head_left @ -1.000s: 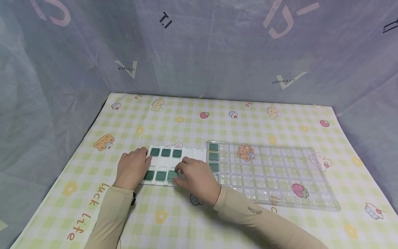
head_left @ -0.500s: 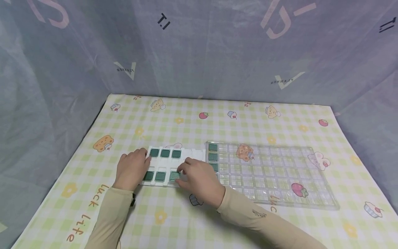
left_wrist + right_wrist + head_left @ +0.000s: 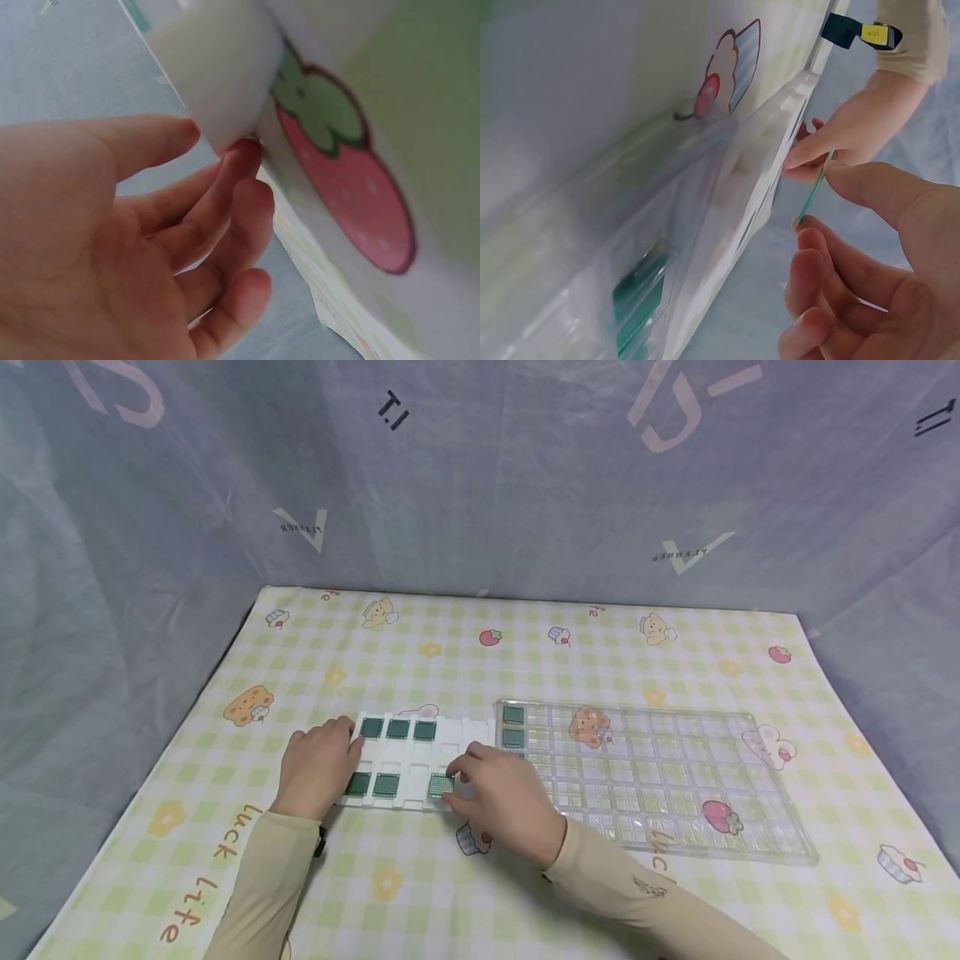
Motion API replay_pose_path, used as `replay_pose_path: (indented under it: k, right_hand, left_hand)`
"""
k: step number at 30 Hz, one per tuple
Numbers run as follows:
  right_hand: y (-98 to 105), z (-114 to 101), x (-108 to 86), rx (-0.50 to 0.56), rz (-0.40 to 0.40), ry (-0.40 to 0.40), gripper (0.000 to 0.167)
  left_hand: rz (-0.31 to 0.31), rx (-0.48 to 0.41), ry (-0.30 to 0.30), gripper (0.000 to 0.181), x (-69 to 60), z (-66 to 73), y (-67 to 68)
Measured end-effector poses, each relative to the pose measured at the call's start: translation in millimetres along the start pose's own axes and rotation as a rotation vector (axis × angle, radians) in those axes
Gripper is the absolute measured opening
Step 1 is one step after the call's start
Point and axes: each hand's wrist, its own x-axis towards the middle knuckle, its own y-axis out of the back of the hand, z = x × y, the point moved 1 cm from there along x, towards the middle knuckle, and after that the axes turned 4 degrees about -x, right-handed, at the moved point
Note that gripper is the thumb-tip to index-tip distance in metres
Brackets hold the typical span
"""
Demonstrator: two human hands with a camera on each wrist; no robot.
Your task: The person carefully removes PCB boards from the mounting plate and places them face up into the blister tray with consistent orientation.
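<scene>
Between the thumb and fingertips of my right hand (image 3: 510, 802) a small green circuit board (image 3: 441, 787) is pinched by its edges. In the right wrist view the board (image 3: 814, 187) appears edge-on, raised clear of the white tray. My left hand (image 3: 317, 768) grips the left end of that white tray (image 3: 405, 753); in the left wrist view its thumb and fingers (image 3: 244, 161) pinch the tray edge. Three boards (image 3: 398, 729) lie in the tray's back row and two (image 3: 386, 785) in its front row, the leftmost partly covered by the left hand.
A clear compartment tray (image 3: 645, 768) lies right of the white tray. Green boards (image 3: 513, 738) sit in its leftmost column, its lower part hidden by my right hand. A checked cloth (image 3: 405, 902) covers the table, with grey fabric (image 3: 480, 485) hanging behind.
My right hand has lifted the circuit board from the white tray's front row and moved it right, leaving its slot bare. The left hand stays on the tray's end.
</scene>
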Motion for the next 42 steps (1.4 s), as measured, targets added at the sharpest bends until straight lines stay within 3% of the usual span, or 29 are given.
replay_pose_path:
  k: [8, 24, 42]
  right_hand:
    - [2.7, 8.4, -8.0, -0.003, 0.022, -0.031, 0.023]
    - [3.0, 27.6, -25.0, -0.002, -0.014, -0.123, 0.026]
    - [8.1, 44.1, -50.3, -0.039, -0.008, -0.082, 0.026]
  left_hand:
    - [0.008, 0.0, -0.001, 0.031, 0.1, 0.1, 0.3]
    - [-0.007, -0.002, 0.004, 0.032, -1.2, -0.2, -1.2]
    - [-0.002, -0.009, -0.004, 0.031, -0.8, 0.6, 1.4]
